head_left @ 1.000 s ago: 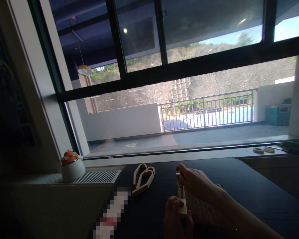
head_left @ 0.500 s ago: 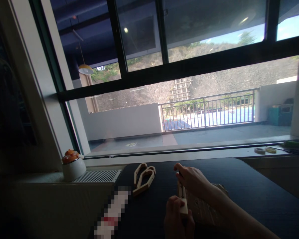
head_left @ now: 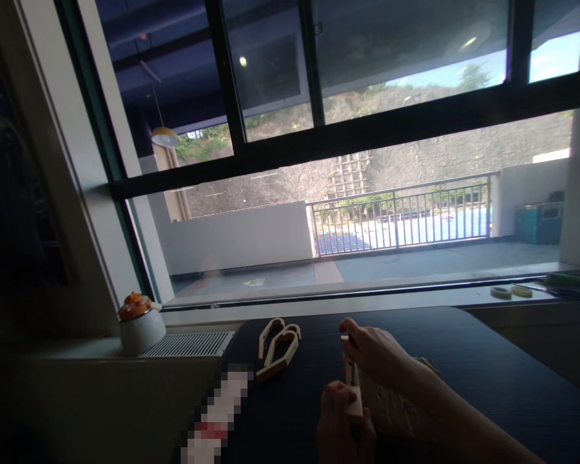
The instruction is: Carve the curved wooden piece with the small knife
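A pale wooden piece point(head_left: 352, 380) stands upright between my hands over a dark mat point(head_left: 464, 361). My left hand point(head_left: 341, 425) is closed around its lower end at the bottom of the view. My right hand point(head_left: 374, 351) is closed on its upper end, fingers pinched at the top. Left of the hands, wooden loop-shaped pieces point(head_left: 276, 348) lie on the mat, untouched.
A white pot with an orange lid point(head_left: 139, 322) sits on the radiator grille point(head_left: 188, 343) at the left. Tape rolls point(head_left: 510, 291) and a green object point(head_left: 573, 279) lie on the sill at the right. A large window fills the view ahead.
Hardly anything has changed: both hands keep their grip on the wooden piece, with only a slight shift of the view.
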A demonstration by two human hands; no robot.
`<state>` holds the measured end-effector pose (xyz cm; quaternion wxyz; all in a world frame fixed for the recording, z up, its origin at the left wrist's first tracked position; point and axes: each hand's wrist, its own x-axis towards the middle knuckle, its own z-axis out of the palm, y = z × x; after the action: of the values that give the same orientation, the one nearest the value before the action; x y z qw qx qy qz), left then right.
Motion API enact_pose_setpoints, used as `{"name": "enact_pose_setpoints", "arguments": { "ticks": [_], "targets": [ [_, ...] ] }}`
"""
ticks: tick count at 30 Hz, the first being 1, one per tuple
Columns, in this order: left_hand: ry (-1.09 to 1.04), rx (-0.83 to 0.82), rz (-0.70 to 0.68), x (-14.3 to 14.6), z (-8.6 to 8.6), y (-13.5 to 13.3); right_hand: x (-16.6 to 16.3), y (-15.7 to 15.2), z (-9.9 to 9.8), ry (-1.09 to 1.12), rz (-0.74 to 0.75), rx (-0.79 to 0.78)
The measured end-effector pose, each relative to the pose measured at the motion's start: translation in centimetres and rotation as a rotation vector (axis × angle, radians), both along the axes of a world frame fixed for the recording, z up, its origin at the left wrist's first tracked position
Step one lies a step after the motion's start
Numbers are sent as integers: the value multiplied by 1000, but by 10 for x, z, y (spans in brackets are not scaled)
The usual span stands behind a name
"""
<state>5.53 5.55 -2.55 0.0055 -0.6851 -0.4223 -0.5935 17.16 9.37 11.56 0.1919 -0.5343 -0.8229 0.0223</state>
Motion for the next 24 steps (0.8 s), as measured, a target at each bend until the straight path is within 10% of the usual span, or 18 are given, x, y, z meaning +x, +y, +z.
{"name": "enact_pose_setpoints", "arguments": {
  "ticks": [24],
  "targets": [
    [-1, -32, -3, 1, 0, -1, -8, 0, 0, -21, 27, -5]
  ]
}}
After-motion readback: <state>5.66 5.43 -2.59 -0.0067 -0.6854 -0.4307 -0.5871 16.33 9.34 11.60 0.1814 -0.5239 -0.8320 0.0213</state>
